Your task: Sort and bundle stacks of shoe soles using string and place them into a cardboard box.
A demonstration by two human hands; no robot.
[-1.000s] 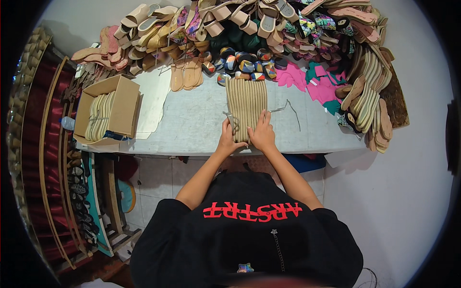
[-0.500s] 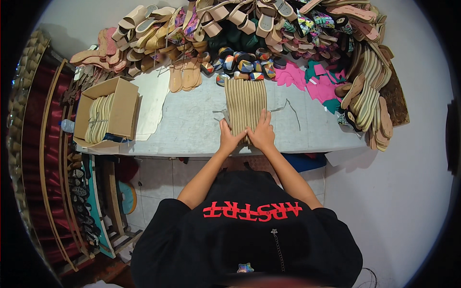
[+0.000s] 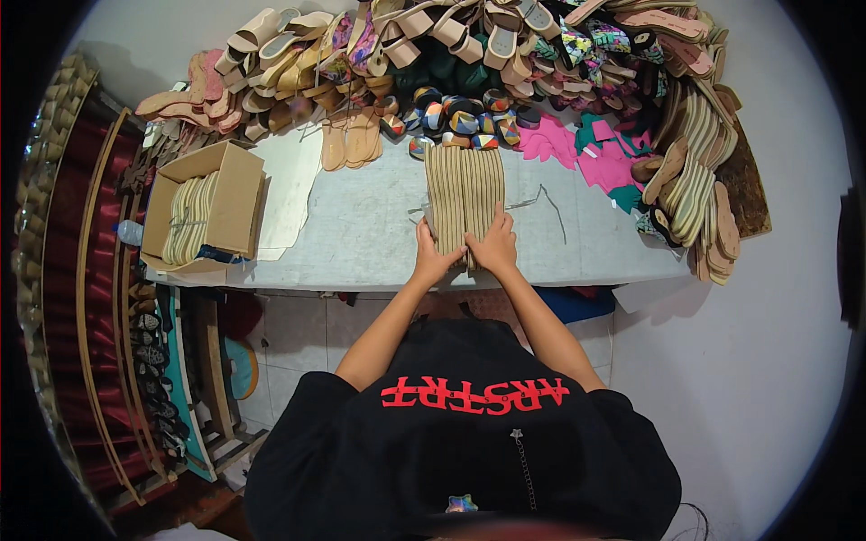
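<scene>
A row of striped beige shoe soles (image 3: 465, 189) stands on edge in the middle of the grey table (image 3: 361, 234). My left hand (image 3: 433, 257) presses against the near left end of the row. My right hand (image 3: 494, 243) lies on its near right end, fingers spread over the soles. Both hands hold the bundle together at the table's front edge. A thin string (image 3: 550, 207) trails on the table to the right of the soles.
An open cardboard box (image 3: 203, 212) with more striped soles sits at the table's left. Piles of sandals and soles (image 3: 433, 41) line the back and right side. Pink and green cut pieces (image 3: 577, 149) lie at the right. Racks (image 3: 81, 298) stand at the left.
My hands have stayed on the near end of the sole bundle, shifting only slightly. The bundle looks a little more squared up.
</scene>
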